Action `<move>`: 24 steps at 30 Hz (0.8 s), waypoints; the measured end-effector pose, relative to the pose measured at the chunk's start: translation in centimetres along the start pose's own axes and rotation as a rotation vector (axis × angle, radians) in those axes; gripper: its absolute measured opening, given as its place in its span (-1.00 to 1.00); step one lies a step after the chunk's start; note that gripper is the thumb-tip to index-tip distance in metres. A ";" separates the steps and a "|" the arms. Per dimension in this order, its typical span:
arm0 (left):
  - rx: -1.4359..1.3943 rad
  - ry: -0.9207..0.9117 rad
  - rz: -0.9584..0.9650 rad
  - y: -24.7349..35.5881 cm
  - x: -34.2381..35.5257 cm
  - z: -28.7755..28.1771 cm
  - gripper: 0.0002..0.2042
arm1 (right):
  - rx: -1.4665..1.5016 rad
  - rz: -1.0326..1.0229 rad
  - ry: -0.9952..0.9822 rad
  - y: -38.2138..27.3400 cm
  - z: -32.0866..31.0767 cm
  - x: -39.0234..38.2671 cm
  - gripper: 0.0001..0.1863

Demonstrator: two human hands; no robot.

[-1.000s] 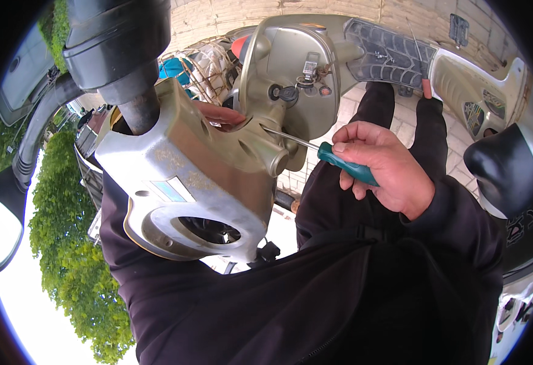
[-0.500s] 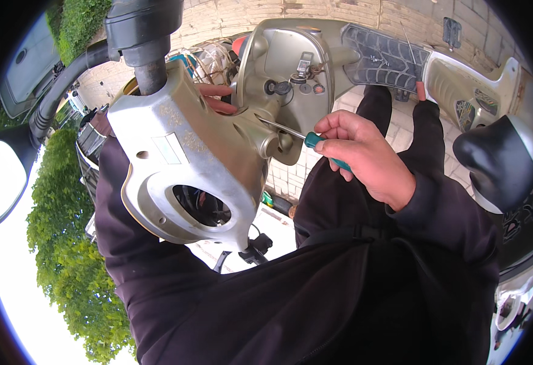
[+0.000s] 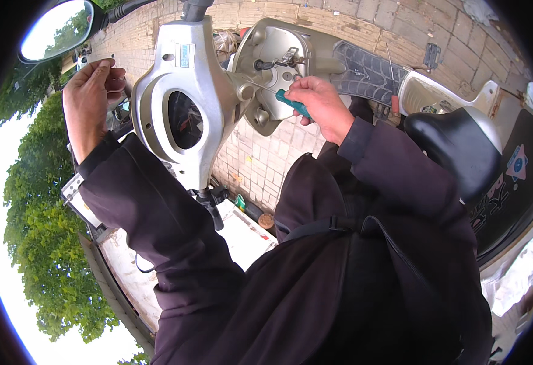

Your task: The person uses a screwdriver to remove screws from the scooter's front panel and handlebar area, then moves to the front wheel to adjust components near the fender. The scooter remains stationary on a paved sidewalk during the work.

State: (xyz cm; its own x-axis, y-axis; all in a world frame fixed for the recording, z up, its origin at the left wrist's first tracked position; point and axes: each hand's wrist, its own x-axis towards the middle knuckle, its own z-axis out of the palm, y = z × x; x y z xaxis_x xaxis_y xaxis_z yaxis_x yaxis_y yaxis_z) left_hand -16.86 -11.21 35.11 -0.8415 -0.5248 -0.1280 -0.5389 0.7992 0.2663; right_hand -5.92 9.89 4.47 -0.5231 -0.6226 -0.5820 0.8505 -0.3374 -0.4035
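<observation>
My right hand (image 3: 318,106) grips a green-handled screwdriver (image 3: 291,102); its thin shaft reaches toward the steering column beside the silver handlebar cover (image 3: 224,121). That cover has an oval opening and stands upright in the middle of the view. My left hand (image 3: 96,85) is raised at the cover's left, below the round mirror, with thumb and forefinger pinched and other fingers curled; whatever they hold is too small to make out. Behind the column is the inner front panel (image 3: 303,52), with keys (image 3: 291,61) hanging at the lock.
The scooter's grey footboard mat (image 3: 367,70) runs right toward the black seat (image 3: 446,146). A black mirror (image 3: 56,27) is at upper left. Paving (image 3: 260,155) lies below, a white panel (image 3: 248,228) lower centre, trees (image 3: 41,231) at left.
My left hand has come from behind the cover up to its left side. The cover appears higher and more upright in view. My right hand still holds the screwdriver, now slightly higher.
</observation>
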 end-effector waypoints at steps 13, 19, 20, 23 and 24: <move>-1.391 -0.181 -0.524 -6.8 -18.8 26.4 -0.54 | -0.108 -0.319 0.180 1.6 0.8 0.6 -0.67; -1.545 -0.313 -0.450 -10.0 -15.4 28.0 -0.69 | -0.117 -0.357 0.077 1.5 0.7 -0.4 -0.68; -1.602 -0.318 -0.430 -9.9 -15.4 28.1 -0.69 | -0.267 -0.538 0.113 1.3 0.6 -1.0 -0.66; -1.597 -0.255 -0.492 -9.4 -15.5 27.8 -0.70 | -0.746 -0.911 0.184 1.1 -0.7 -3.3 -0.59; -1.607 -0.231 -0.463 -9.2 -15.5 28.1 -0.70 | -0.934 -0.949 0.177 1.2 -1.3 -4.0 -0.55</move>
State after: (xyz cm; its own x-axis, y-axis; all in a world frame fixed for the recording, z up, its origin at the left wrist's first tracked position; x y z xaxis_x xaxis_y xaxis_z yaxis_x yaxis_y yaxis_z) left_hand 0.09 -2.20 7.80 -0.7009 -0.4461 -0.5564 -0.2655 -0.5609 0.7842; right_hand -2.92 12.89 5.39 -0.9457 -0.2955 0.1356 -0.1612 0.0639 -0.9849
